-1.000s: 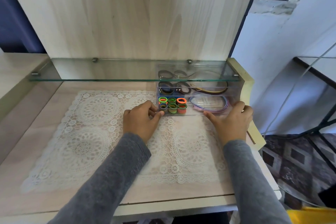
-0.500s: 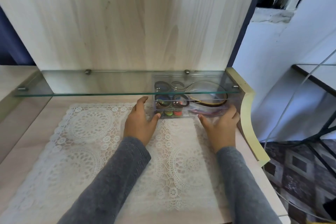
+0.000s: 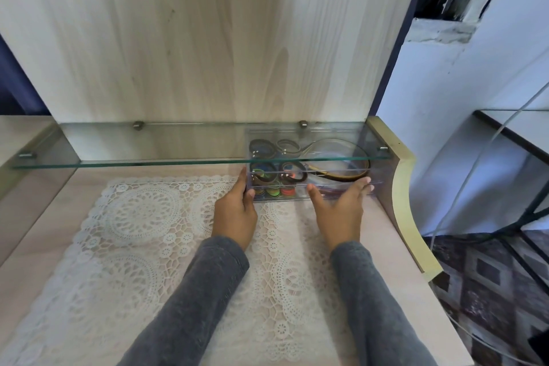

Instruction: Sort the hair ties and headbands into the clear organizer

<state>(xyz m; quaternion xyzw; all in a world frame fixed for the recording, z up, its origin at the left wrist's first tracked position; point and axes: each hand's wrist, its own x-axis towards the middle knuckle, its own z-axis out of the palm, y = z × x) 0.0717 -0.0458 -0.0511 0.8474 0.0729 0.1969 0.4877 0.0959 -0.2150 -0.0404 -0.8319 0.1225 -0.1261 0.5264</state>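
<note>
The clear organizer (image 3: 303, 185) stands at the back right of the desk, under the glass shelf (image 3: 148, 162). Inside it are small coloured hair ties (image 3: 279, 192) at the front left, dark hair ties (image 3: 292, 174) behind them, and a brown headband (image 3: 347, 177) on the right. My left hand (image 3: 234, 214) cups its front left corner, thumb on the front wall and index finger along the left side. My right hand (image 3: 338, 214) lies flat against the front wall with fingers spread.
A white lace mat (image 3: 142, 217) covers most of the wooden desk. The desk's cream-edged side panel (image 3: 401, 187) stands just right of the organizer, and the wooden back panel is behind it. A cable (image 3: 475, 163) hangs beyond the desk on the right.
Both hands have slid the organizer back under the glass shelf. The right hand has gone from holding its right end to lying flat on the front wall.
</note>
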